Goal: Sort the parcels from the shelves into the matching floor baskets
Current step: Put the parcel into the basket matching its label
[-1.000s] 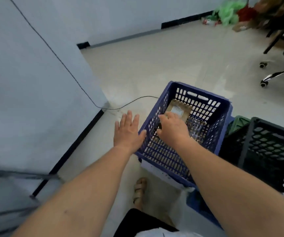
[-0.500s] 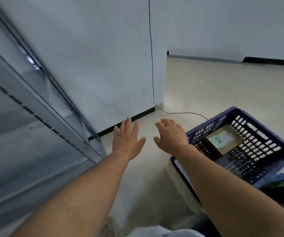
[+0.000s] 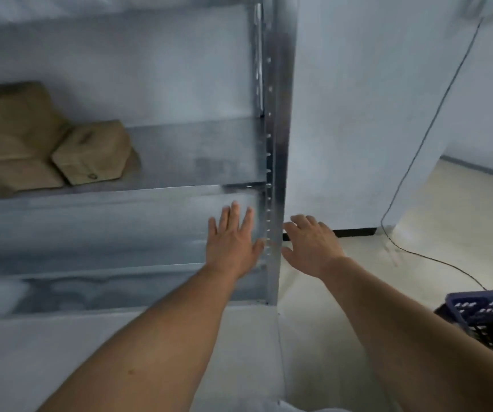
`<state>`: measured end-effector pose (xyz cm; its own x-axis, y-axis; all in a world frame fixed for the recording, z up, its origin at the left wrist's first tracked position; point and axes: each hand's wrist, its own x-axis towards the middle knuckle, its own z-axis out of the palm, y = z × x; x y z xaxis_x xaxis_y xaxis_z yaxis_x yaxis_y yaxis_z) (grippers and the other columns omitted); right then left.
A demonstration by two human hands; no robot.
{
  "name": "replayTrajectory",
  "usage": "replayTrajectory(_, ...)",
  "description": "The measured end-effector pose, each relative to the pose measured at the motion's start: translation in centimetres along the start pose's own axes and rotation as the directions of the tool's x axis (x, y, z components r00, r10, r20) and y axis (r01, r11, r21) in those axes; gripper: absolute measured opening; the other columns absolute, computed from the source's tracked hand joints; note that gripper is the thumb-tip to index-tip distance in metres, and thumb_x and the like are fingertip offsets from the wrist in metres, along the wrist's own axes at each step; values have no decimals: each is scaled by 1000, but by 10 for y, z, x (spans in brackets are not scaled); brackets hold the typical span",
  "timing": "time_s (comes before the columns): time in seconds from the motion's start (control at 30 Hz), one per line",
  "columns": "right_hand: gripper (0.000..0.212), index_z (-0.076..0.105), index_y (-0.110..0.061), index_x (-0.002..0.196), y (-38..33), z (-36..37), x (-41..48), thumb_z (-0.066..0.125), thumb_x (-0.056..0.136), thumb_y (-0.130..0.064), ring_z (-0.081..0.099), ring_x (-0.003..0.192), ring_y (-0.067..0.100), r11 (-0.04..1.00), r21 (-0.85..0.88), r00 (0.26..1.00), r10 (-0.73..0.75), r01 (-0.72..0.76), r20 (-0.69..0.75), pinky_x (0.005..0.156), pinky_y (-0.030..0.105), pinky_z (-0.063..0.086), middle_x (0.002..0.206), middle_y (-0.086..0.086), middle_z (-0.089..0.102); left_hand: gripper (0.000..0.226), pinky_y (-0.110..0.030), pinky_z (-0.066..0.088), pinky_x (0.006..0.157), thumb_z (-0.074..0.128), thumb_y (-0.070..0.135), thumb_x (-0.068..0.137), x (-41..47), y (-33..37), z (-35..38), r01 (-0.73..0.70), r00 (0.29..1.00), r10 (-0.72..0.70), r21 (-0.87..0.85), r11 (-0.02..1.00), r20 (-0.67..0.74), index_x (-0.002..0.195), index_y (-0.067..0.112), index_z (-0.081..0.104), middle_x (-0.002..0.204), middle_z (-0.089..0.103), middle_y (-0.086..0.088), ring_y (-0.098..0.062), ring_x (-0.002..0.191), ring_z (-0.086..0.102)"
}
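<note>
Hands first: both are out in front of me and neither one is carrying anything. My left hand (image 3: 233,245) shows its back to me, fingers straight and fanned a little, held in front of the open space under the middle shelf (image 3: 197,156). Whether the fingertips actually touch metal, I cannot tell; the picture is smeared there. My right hand (image 3: 310,248) is just beside it on the other side of the post (image 3: 279,129), fingers slack and slightly bent, thumb out, gripping nothing. The silver post, with its row of little holes, runs upright between my two hands.

Now the parcels. They sit on that middle shelf, far over to the left, well apart from both hands. A small parcel (image 3: 93,153) in brown wrapping lies nearest the shelf's front edge, with a small round mark on its near side. It is pressed up against a bigger parcel (image 3: 10,120), also brown, which runs off the left edge of my view. The stretch of shelf from the small parcel to the post is bare metal.

Off to my lower right, one corner of the blue basket (image 3: 477,310) pokes into view on the pale floor (image 3: 417,221), near my right forearm. A thin black cable (image 3: 435,120) drops down the wall (image 3: 358,114) and curls across the floor towards the basket.
</note>
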<state>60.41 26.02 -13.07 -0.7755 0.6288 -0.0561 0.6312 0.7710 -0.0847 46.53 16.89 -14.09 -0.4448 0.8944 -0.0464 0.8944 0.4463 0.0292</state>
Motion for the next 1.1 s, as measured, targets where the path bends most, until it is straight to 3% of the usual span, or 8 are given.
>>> replayTrajectory(0.23,54,36,-18,143,-156,-13,56,46,94,-41,31,137,26,976,-58,975,-215,212,-53,110,39,30,151,7,30,71,-46,-1,118,25,55,98,-44,-159,-13,213,975,-213,-3,977,-67,152,23,-8,160,-14,-8,-25,147,-9)
replayTrajectory(0.43,53,37,-17,142,-236,-15,86,44,95,-41,30,136,26,945,-100,948,-316,310,-42,109,39,30,151,9,29,72,-45,-1,119,25,56,97,-58,-246,-21,322,941,-325,-48,946,-93,152,23,-8,160,-13,-7,-24,148,-9)
replayTrajectory(0.73,53,38,-16,141,-273,-21,169,41,96,-43,32,135,27,930,-135,937,-349,341,-37,109,39,29,149,9,32,70,-42,7,120,27,54,98,-11,-315,-30,355,902,-387,-179,918,-194,153,21,-2,161,-3,-9,-24,148,-1)
replayTrajectory(1.1,50,41,-13,138,-294,-32,300,40,97,-40,36,129,26,949,-9,946,-316,317,-71,103,38,35,144,9,38,68,-40,16,117,35,47,99,87,-387,-53,407,865,-463,-269,873,-195,153,16,6,160,9,-12,-27,147,10)
